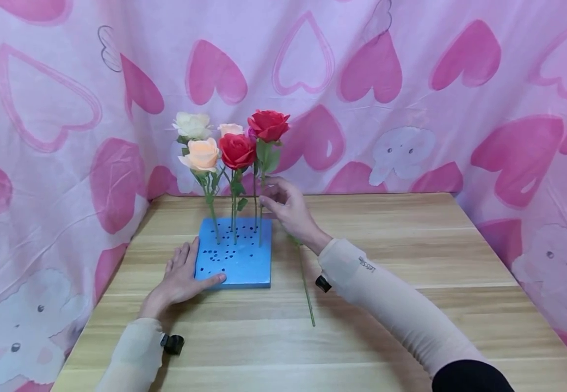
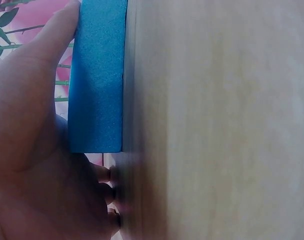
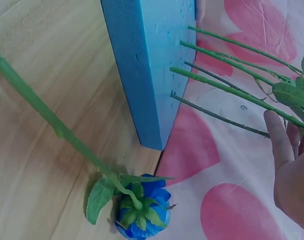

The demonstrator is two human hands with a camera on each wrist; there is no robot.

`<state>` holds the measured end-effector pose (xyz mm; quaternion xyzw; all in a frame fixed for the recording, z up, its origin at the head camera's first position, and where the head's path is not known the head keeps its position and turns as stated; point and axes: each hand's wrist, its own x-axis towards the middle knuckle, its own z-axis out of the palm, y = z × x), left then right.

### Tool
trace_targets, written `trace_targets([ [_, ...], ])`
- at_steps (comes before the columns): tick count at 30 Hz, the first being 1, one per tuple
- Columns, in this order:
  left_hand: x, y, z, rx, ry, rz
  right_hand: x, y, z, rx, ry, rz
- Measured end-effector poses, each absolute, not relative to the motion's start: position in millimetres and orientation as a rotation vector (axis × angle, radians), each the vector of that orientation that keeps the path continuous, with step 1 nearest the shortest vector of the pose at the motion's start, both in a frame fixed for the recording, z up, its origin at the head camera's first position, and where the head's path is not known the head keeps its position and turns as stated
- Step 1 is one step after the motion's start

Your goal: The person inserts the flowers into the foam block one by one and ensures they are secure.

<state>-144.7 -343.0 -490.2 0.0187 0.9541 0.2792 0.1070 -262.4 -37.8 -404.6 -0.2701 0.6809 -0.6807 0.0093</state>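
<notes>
My right hand (image 1: 290, 212) pinches the green stem (image 3: 217, 86) of the upper-right red rose (image 1: 269, 126) between thumb and fingers. That stem's lower end meets the top of a blue foam block (image 1: 244, 272) near its right side. The rose stands nearly upright. Against the block's left side lies my left hand (image 1: 180, 275), fingers stretched along the edge and thumb pressing the top near the front. Other roses stand in the block: another red rose (image 1: 237, 151), a peach rose (image 1: 202, 155), a white rose (image 1: 192, 125) and a pale pink rose (image 1: 231, 129). A magenta bloom is mostly hidden.
A blue rose (image 3: 154, 217) lies on the wooden table (image 1: 386, 316) right of the block; the head view shows its stem (image 1: 307, 288), with the bloom behind my right hand. Several small holes dot the block's top. A pink heart-patterned curtain (image 1: 362, 54) surrounds the table's back and sides.
</notes>
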Motion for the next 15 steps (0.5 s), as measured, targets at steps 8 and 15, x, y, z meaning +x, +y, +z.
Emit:
trace_targets([
  [8,-146,-342,-491,0.055,2.807,0.814,-267,-46,-409,-0.851,2.102,-2.146],
  [15,-146,-343,-491,0.054,2.813,0.825,-268,-52,-410,-0.843,2.123,-2.106],
])
